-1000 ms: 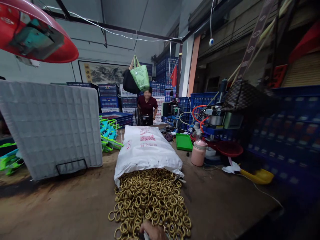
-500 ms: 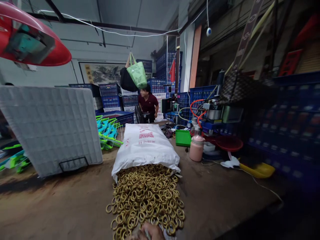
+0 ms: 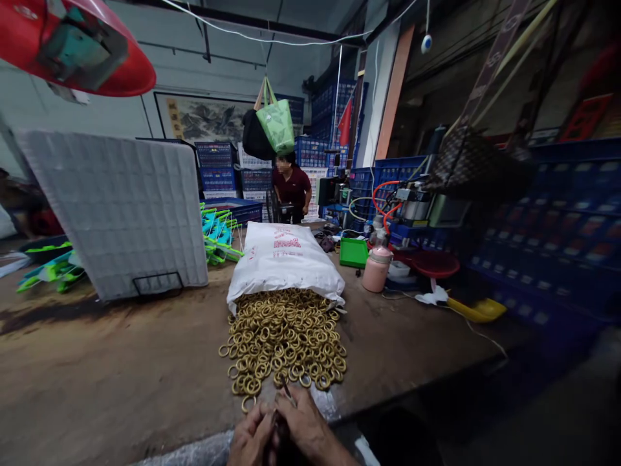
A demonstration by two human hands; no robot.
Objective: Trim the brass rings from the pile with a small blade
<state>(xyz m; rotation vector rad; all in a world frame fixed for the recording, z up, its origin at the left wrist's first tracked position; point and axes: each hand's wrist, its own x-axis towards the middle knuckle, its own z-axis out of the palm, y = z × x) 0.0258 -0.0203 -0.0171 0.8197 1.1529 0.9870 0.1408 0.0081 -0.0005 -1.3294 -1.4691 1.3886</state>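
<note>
A heap of brass-coloured rings (image 3: 284, 340) spills from the mouth of a white sack (image 3: 285, 259) lying on the brown worktable (image 3: 121, 369). Both my hands meet at the table's near edge, just below the heap. My left hand (image 3: 251, 435) and my right hand (image 3: 305, 424) are closed together around a thin dark rod-like piece (image 3: 286, 390) that sticks up between them. What else they hold is hidden. A crinkled clear plastic sheet (image 3: 204, 450) lies beside them.
A tilted grey ribbed panel (image 3: 121, 207) stands at left, with green and blue plastic hangers (image 3: 218, 236) behind. A pink bottle (image 3: 376, 268), green tray (image 3: 353, 252), red bowl (image 3: 434, 264) and machine sit at right. A person (image 3: 291, 188) stands beyond the sack among blue crates.
The view has tilted down and pulled back, so the rings sit farther up. Only one hand showed at the bottom edge before; now both hands are in view, closed together.
</note>
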